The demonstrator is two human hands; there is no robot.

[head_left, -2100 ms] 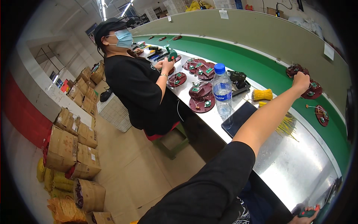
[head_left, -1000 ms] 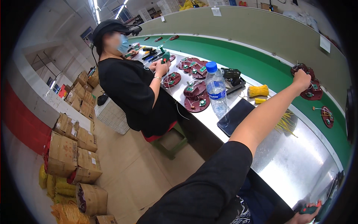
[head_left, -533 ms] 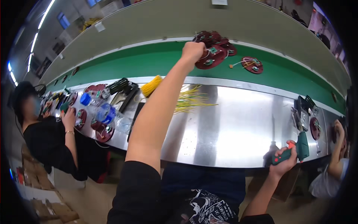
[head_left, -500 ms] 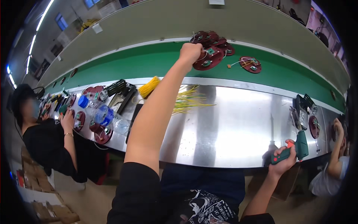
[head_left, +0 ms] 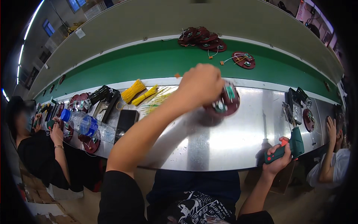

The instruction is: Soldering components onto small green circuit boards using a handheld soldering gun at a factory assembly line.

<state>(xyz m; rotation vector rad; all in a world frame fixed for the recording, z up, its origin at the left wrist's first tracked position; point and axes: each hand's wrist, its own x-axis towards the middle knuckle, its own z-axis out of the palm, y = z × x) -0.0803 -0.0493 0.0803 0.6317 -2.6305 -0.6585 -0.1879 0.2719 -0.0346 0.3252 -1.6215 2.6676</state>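
My left hand (head_left: 201, 84) grips a dark red round plate (head_left: 234, 106) with small green circuit boards on it, held above the metal bench. Its fingers are closed on the plate's edge, partly hidden behind the back of the hand. At the right, my right hand (head_left: 278, 160) is wrapped round the handle of a green pistol-shaped soldering gun (head_left: 297, 143) with a red trigger. The gun's thin metal tip points away from me, by a black box-like stand (head_left: 294, 106). On the green strip lie a pile of similar red plates (head_left: 201, 37) and one single plate (head_left: 243, 60) with wires.
Bundles of yellow wires (head_left: 133, 91), a black phone (head_left: 126, 120) and a plastic bottle (head_left: 88, 125) lie left on the bench (head_left: 179, 155). Another red plate (head_left: 308, 120) rests at the right. A co-worker (head_left: 41, 149) sits at the left, another person's arm (head_left: 328, 145) is at the right.
My left hand has drawn a red plate from the pile toward me, over the metal bench. My right hand still holds the soldering gun in about the same place.
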